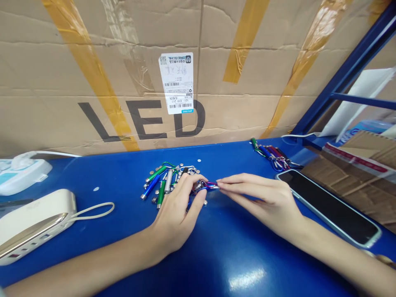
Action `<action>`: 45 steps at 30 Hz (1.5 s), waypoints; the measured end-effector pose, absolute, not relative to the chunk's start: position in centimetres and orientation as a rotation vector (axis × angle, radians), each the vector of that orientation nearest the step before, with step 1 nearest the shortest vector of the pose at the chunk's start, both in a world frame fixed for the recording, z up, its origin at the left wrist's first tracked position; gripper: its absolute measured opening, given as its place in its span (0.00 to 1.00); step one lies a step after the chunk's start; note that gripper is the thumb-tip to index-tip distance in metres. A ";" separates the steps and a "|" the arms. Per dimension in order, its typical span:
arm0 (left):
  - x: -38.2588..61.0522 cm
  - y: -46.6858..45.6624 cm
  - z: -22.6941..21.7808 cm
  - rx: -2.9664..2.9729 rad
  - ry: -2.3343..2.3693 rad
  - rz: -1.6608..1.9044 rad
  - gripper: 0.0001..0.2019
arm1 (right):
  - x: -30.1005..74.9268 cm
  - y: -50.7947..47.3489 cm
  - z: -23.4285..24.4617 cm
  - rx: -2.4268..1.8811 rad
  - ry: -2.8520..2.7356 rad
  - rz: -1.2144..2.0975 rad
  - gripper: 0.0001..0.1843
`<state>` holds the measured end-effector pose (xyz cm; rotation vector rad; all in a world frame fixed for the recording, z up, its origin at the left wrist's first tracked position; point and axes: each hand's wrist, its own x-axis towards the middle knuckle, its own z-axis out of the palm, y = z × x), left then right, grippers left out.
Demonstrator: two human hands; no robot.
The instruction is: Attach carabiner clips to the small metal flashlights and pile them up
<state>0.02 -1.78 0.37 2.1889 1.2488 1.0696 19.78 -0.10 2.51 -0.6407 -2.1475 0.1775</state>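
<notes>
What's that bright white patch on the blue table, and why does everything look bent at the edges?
In the head view, the patch is glare on the glossy blue table, likely from an overhead light. That view also looks wide-angle: the table's far edge bows and the cardboard box stretches towards the sides. The small keyring lights look slightly soft.
</notes>
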 end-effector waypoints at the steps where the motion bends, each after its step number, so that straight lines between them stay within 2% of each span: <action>1: 0.0 -1.8 0.4 2.180 1.264 1.069 0.10 | 19.8 -0.1 2.5 -0.635 -2.157 0.173 0.11; 11: 0.1 -1.5 0.3 2.231 1.198 1.021 0.12 | 19.8 0.1 2.1 -0.579 -2.221 0.277 0.08; 17: 0.2 -1.5 0.3 2.346 1.154 1.001 0.10 | 19.6 -0.2 1.8 -0.575 -2.270 0.408 0.18; 22: 0.2 -1.4 0.1 2.424 1.216 1.014 0.10 | 19.8 -0.2 1.8 -0.646 -2.414 0.181 0.18; 26: 0.2 -1.5 -0.1 2.596 1.204 0.989 0.14 | 19.7 0.0 2.1 -0.676 -2.552 -0.030 0.15; 32: 0.3 -1.4 -0.3 2.727 1.202 0.969 0.17 | 19.5 -0.1 2.0 -0.673 -2.583 -0.090 0.20; 36: 0.3 -1.4 -0.2 2.643 1.167 0.944 0.15 | 19.5 -0.2 1.8 -0.686 -2.592 -0.034 0.21; 41: 0.3 -1.5 -0.3 2.482 1.114 0.966 0.08 | 19.6 0.1 1.6 -0.669 -2.552 0.000 0.17; 45: 0.4 -1.5 -0.4 2.429 1.068 0.967 0.07 | 19.7 0.5 1.5 -0.667 -2.531 -0.013 0.15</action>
